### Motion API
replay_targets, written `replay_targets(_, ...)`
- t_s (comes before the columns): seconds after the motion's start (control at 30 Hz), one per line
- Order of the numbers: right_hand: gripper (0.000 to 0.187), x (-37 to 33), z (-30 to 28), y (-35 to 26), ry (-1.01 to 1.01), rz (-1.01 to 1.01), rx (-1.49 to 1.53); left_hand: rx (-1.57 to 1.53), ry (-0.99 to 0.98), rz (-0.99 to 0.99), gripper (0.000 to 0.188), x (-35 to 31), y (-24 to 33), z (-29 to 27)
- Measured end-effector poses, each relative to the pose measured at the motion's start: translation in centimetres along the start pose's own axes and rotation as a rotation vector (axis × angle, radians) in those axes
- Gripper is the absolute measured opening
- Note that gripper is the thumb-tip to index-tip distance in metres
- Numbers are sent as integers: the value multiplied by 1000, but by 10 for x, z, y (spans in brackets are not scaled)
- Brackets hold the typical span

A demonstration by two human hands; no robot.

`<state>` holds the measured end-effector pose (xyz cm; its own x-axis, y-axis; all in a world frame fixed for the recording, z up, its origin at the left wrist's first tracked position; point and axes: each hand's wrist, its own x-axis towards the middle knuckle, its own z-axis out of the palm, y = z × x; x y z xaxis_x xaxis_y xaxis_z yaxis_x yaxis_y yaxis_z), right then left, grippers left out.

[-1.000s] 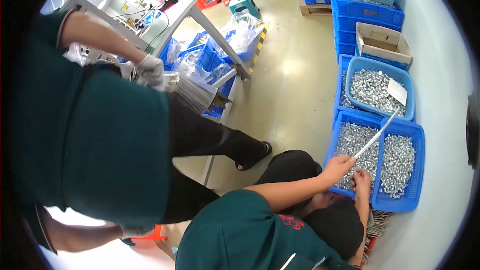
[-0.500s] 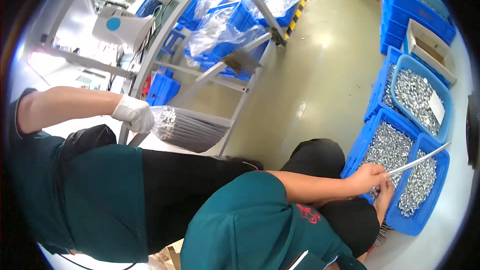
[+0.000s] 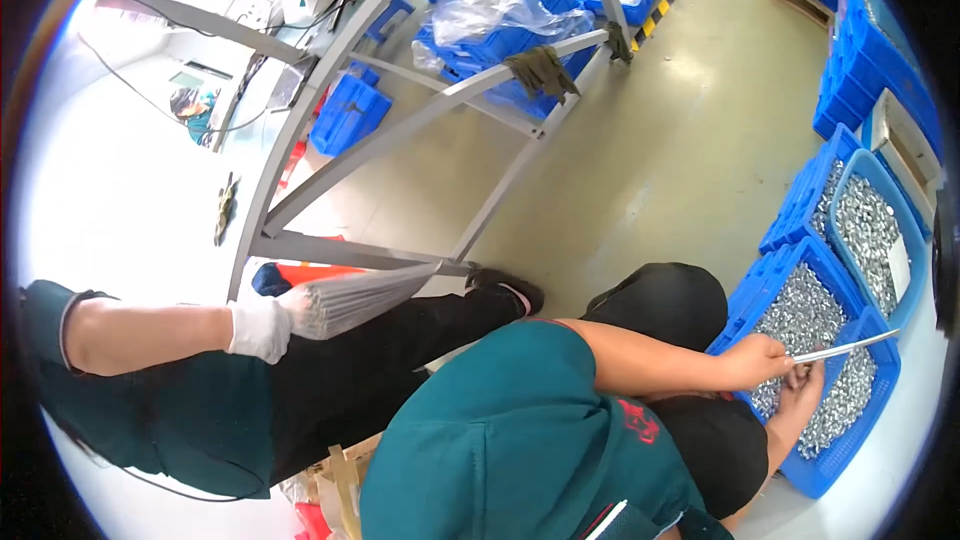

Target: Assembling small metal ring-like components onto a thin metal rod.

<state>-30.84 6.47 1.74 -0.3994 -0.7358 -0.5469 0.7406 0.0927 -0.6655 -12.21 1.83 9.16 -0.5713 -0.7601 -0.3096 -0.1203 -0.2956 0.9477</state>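
Observation:
My left hand (image 3: pixel 756 361) is closed on the near end of a thin silvery rod (image 3: pixel 848 349), which points right across the bins. Right against it, my right hand (image 3: pixel 800 390) has its fingers pinched together below the rod; what they hold is hidden. Both hands hang over a blue crate (image 3: pixel 728 315) filled with small shiny metal parts (image 3: pixel 800 308). Beside it, under the rod, a blue basket (image 3: pixel 822 480) contains similar metal pieces (image 3: pixel 838 405).
To the left, a co-worker's white-gloved hand (image 3: pixel 262 330) holds a bundle of grey rods (image 3: pixel 365 298). A grey metal frame (image 3: pixel 380 166) stands ahead. Stacked blue crates (image 3: pixel 850 90) and a light-blue tub of metal parts (image 3: pixel 912 285) line the right side.
The view has shifted, so the bins sit farther right and lower. The co-worker's gloved hand and rod bundle have come down. My hands stay together at the rod.

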Motion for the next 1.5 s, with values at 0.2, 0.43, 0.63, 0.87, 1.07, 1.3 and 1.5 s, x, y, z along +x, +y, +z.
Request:
replay_targets(0.2, 24, 29, 9, -30, -277, -93, 324, 107, 19, -21, 30, -11, -2, -17)
replay_targets(0.43, 22, 53, 6, -66, -601, -35, 366, 166, -20, 16, 30, -17, -9, -33)
replay_targets(0.63, 22, 36, 19, -85, -487, -109, 284, 247, 18, 48, 28, -25, -6, -52)
replay_targets(0.87, 20, 28, 30, -110, -458, -136, 139, 293, -11, 72, 26, -34, 1, -72)
replay_targets(1.07, 16, -3, 72, -117, -275, -255, -360, 460, 68, 122, 27, -49, 9, -102)
replay_targets(1.3, 18, 0, 85, -93, -235, -241, -272, 338, 140, 186, 30, -57, -4, -109)
replay_targets(1.5, 26, -7, 93, -60, -135, -296, -458, 469, 259, 257, 28, -56, 1, -103)
